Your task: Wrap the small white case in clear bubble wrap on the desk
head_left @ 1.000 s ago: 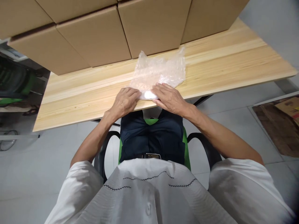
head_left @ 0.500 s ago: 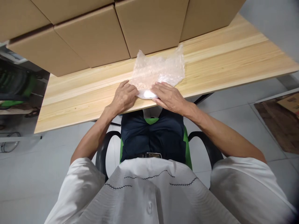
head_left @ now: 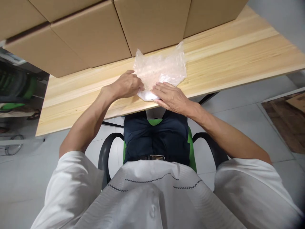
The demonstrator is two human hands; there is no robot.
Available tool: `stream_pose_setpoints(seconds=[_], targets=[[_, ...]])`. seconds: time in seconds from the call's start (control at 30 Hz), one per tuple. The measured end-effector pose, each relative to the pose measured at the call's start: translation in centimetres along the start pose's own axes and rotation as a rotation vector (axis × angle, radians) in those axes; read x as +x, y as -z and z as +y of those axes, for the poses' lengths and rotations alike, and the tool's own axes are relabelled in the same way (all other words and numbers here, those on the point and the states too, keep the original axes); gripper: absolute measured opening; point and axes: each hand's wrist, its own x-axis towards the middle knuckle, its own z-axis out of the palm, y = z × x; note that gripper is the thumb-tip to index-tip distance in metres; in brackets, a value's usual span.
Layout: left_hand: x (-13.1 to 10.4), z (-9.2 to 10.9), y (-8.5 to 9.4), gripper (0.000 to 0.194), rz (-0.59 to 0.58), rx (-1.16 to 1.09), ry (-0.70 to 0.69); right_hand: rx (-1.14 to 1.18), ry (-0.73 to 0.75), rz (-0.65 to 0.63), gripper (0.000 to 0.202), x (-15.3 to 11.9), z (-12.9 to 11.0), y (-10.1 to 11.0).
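Observation:
A sheet of clear bubble wrap (head_left: 159,65) lies on the wooden table (head_left: 224,55) close to its front edge. At the near end, a white item (head_left: 147,94) shows through the folded wrap; its kind cannot be made out. My left hand (head_left: 130,84) is at the left side of the wrap, fingers curled and pinching its edge. Flat across the right part of the wrap rests my right hand (head_left: 170,97), its fingers stretched out and pressing down.
Large cardboard boxes (head_left: 95,35) stand in a row along the back of the table. I sit on a green chair with black armrests (head_left: 111,152). Another dark chair (head_left: 16,82) is at the far left, and a brown mat (head_left: 286,121) lies on the floor at right.
My left hand has lifted from the table near the front edge and shifted away from me, its fingers curling at the wrap's left edge. My right hand stays on the wrap.

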Motion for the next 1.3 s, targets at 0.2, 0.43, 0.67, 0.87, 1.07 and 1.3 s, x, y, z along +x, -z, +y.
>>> stream_pose_setpoints(seconds=[0.2, 0.43, 0.67, 0.87, 1.07, 1.3], targets=[[0.9, 0.0, 1.4, 0.027, -0.068, -0.128, 0.148, -0.015, 0.015, 0.006, 0.048, 0.1, -0.2, -0.2], [0.5, 0.1, 0.9, 0.030, 0.040, -0.199, 0.145, -0.056, 0.040, 0.003, 0.047, 0.3, -0.3, -0.1], [1.7, 1.9, -1.2, 0.031, 0.083, -0.094, 0.277, -0.018, 0.015, 0.009, 0.044, 0.5, -0.3, -0.2], [0.9, 2.7, -3.1, 0.026, 0.186, -0.094, 0.322, -0.025, 0.018, 0.004, 0.046, 0.6, -0.5, -0.2], [0.1, 2.3, -5.8, 0.026, 0.410, -0.103, 0.292, -0.043, 0.050, 0.012, 0.044, 0.5, -0.6, 0.0], [0.1, 2.5, -7.4, 0.025, 0.572, -0.037, 0.234, -0.066, 0.002, 0.002, 0.047, 0.3, -1.0, 0.6]])
